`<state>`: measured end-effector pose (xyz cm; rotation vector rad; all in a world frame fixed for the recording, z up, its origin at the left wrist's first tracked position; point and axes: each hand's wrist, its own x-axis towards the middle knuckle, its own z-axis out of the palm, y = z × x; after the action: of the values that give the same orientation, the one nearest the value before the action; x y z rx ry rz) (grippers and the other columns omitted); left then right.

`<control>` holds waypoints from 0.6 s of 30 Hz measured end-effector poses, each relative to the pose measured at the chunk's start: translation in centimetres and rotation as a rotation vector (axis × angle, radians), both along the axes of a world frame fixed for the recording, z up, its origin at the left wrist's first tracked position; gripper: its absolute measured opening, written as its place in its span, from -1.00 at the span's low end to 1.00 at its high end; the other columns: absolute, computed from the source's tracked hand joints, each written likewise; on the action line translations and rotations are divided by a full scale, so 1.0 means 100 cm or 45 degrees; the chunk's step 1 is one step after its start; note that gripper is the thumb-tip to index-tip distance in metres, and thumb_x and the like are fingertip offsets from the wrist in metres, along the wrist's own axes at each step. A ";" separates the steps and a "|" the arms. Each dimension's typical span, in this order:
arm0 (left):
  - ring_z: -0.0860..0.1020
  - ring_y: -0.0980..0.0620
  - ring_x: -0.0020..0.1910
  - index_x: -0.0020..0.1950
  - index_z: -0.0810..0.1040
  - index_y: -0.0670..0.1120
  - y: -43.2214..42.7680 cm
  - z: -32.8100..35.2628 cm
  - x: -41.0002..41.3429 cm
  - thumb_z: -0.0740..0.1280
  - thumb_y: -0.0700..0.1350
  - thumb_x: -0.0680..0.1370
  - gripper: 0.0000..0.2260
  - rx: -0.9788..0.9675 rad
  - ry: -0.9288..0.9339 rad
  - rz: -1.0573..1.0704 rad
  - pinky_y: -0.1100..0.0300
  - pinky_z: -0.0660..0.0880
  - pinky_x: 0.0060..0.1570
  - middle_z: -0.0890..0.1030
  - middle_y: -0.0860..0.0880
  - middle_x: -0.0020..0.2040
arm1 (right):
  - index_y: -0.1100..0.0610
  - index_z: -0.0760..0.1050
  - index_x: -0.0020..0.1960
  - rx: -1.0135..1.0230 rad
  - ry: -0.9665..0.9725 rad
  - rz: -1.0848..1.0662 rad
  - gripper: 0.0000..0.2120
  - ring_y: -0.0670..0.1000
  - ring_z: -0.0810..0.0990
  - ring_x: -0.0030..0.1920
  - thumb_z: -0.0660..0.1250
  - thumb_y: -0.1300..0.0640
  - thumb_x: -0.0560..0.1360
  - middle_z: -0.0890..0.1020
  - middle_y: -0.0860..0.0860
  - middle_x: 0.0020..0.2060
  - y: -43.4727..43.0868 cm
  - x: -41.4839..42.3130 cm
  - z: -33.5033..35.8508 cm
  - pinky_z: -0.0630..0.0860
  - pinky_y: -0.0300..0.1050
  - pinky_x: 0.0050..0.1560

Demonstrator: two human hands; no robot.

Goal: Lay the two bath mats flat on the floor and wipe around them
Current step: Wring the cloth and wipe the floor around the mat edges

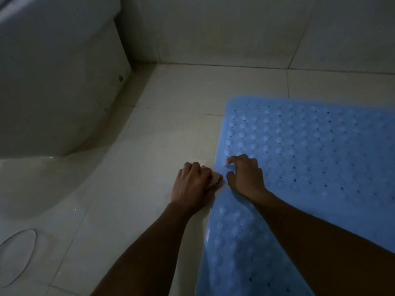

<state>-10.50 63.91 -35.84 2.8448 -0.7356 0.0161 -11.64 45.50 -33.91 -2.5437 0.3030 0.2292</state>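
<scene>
Our left hand point(193, 183) clutched a pinkish cloth point(216, 178) on the floor point(154, 142) just left of the blue bath mat point(310, 146), while our right hand point(245, 177) set curled fingers on its edge, grip unclear.

Left hand point(192, 184) on perhaps a cloth point(217, 178); right hand point(245, 178) at blue mat point(310, 146) edge.

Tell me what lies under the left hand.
Under the left hand a bunched pinkish cloth pokes out, on the tiled floor beside the blue bath mat. Most of the cloth is covered.
</scene>
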 end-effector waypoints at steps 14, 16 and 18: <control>-0.21 -0.01 0.65 0.67 -0.01 0.12 0.008 -0.045 -0.057 -0.04 0.13 0.70 -0.48 -0.104 0.372 0.012 -0.04 -0.02 0.61 -0.08 0.00 0.69 | 0.10 0.07 0.62 -0.338 0.101 0.116 -0.32 0.21 -0.05 0.62 0.22 0.09 0.55 0.07 0.12 0.62 0.007 -0.056 -0.044 0.09 0.25 0.53; -0.18 -0.02 0.65 0.67 0.02 0.12 0.010 -0.046 -0.073 -0.01 0.12 0.70 -0.48 -0.145 0.376 0.088 -0.03 -0.01 0.61 -0.06 0.00 0.69 | 0.13 0.13 0.60 -0.350 0.054 0.093 -0.33 0.23 0.00 0.61 0.24 0.12 0.53 0.13 0.14 0.61 0.009 -0.061 -0.046 0.13 0.28 0.50; -0.14 -0.02 0.65 0.67 0.05 0.12 0.012 -0.044 -0.084 0.04 0.08 0.71 -0.49 -0.154 0.377 0.144 0.00 -0.02 0.57 -0.04 0.00 0.69 | 0.12 0.12 0.61 -0.371 0.066 0.108 -0.33 0.22 -0.01 0.62 0.23 0.12 0.54 0.11 0.14 0.61 0.011 -0.066 -0.047 0.12 0.26 0.50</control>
<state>-18.92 65.08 -40.21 2.6860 -0.4939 -0.3246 -18.23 46.58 -38.64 -2.8458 0.2651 0.3031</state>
